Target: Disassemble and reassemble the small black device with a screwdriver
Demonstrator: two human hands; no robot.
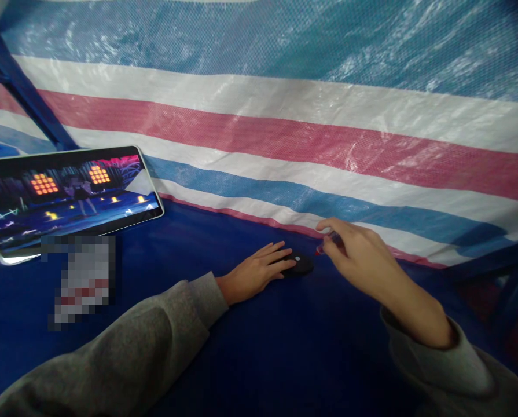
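Now left hand (259, 272), flat and open, pins the small black oval device (302, 264); right hand (358, 255) pinches a thin red-tipped tool (319, 250). Keep that device steady!

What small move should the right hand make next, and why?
Probably lower the small red-tipped item in the right hand toward the black oval object: the left hand lies flat with fingertips on that object, and the red tip hangs just beside it.
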